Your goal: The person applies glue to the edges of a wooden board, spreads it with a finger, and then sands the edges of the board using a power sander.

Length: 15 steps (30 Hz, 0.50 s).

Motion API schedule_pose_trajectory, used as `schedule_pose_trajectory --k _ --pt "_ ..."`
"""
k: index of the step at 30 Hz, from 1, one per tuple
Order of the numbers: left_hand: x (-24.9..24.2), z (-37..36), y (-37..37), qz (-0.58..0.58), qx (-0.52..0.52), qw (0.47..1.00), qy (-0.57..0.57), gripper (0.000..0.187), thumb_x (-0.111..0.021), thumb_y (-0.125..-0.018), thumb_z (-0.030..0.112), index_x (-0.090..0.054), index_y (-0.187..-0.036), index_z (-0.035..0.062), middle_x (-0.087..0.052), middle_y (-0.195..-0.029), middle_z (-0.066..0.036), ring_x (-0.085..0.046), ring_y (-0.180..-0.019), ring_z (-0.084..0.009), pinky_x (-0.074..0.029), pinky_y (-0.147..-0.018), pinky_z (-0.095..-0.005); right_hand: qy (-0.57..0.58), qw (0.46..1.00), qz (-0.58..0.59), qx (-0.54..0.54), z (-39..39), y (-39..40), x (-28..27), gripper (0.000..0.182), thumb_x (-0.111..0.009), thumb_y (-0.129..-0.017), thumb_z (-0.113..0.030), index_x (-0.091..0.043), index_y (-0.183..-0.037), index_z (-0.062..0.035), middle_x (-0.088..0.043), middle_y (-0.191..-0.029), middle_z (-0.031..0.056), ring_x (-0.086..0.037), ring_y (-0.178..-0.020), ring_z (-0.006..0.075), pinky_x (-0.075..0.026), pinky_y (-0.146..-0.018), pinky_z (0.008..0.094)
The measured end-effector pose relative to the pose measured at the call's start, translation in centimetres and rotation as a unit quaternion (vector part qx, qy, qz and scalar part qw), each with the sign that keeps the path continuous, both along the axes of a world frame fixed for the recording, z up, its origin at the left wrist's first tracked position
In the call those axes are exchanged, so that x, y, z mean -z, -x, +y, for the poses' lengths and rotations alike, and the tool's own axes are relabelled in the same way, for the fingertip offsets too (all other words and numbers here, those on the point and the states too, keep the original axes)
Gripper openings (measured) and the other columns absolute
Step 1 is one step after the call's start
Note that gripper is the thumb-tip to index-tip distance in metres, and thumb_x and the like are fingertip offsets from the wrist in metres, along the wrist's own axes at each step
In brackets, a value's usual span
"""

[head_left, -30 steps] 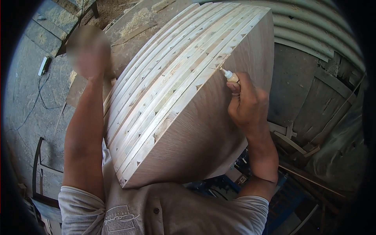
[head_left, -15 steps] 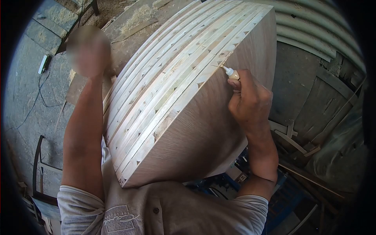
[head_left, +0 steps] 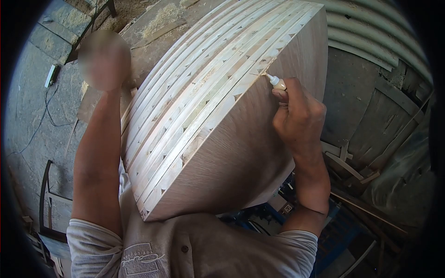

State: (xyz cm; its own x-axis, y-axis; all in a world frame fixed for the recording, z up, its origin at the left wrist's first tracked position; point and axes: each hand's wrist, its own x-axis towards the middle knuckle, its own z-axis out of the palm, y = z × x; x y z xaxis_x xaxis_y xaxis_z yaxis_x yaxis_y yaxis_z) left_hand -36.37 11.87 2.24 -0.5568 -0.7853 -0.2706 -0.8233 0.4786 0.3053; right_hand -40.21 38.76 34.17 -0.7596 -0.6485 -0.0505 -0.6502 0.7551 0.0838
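My right hand is closed around a small white glue bottle, its narrow nozzle tip right at the near top edge of a stack of curved wooden panels. Along the pale edges of these panels run dark triangular marks, and the broad side facing right is brown wood grain. The near lower end of the stack is up against my shirt. On the far left, my left hand is blurred out, so its fingers do not show; it is beyond the left side of the stack, over the board with wood shavings.
Wood shavings lie on a board at the back. A white power strip with a cable rests on the grey surface at left. Corrugated sheeting stands at the upper right, and wood offcuts lie below it.
My right hand with the glue bottle has moved slightly to the right, the nozzle staying close to the panel edge. My left arm has hardly shifted.
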Motion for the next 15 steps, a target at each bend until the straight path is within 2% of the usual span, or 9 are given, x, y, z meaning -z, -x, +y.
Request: schedule_pose_trajectory --k 15 --pt "0.1 -0.02 0.01 -0.001 -0.003 1.0 0.003 0.058 -0.041 -0.088 0.057 -0.057 -0.127 0.017 -0.055 -0.132 -0.01 -0.05 -0.122 -0.0318 -0.032 -0.103 -0.0456 0.003 1.0 0.008 0.016 0.12 0.24 0.07 0.015 -0.069 -0.081 -0.007 -0.054 -0.084 -0.0079 -0.065 -0.07 0.0058 -0.067 -0.06 0.0232 -0.051 -0.046 0.0348"
